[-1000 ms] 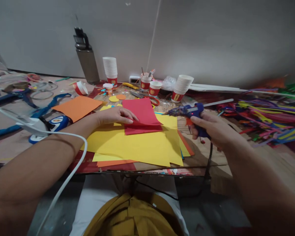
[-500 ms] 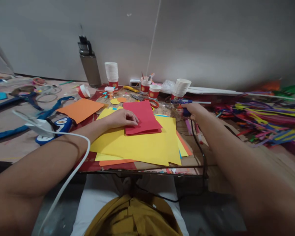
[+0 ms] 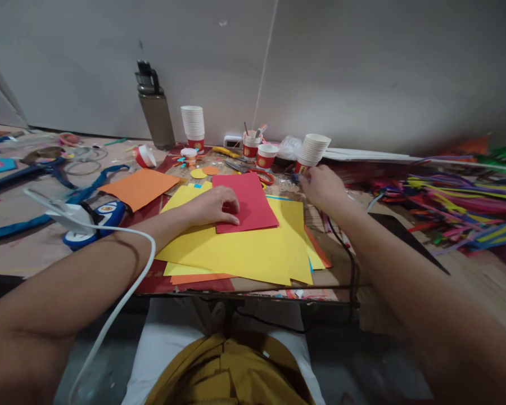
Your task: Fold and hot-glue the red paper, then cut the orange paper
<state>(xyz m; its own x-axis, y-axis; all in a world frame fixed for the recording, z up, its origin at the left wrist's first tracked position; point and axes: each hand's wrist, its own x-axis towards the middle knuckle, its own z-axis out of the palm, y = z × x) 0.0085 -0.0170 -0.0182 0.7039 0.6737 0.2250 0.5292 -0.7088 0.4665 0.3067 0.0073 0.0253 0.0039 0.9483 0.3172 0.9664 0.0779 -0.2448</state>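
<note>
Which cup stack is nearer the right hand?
The stack at the right, just beyond the right hand. The other stack is well to the left, beside the bottle.

Grey wall (image 3: pixel 194 45), pale tabletop (image 3: pixel 21 256), dark floor (image 3: pixel 341 365)

The red sheet (image 3: pixel 255 205) looks like paper, smooth and matt, and the yellow sheets (image 3: pixel 236 254) under it have the same dull finish. The orange sheet (image 3: pixel 141 188) is also of matt paper. The stacked cups (image 3: pixel 193 124) seem to be of paper, with a smooth surface. The bottle (image 3: pixel 157 118) looks like smooth plastic. The bag (image 3: pixel 290 148) is of thin, crumpled plastic. The mustard garment (image 3: pixel 223 374) is matt cloth with soft folds.
</note>
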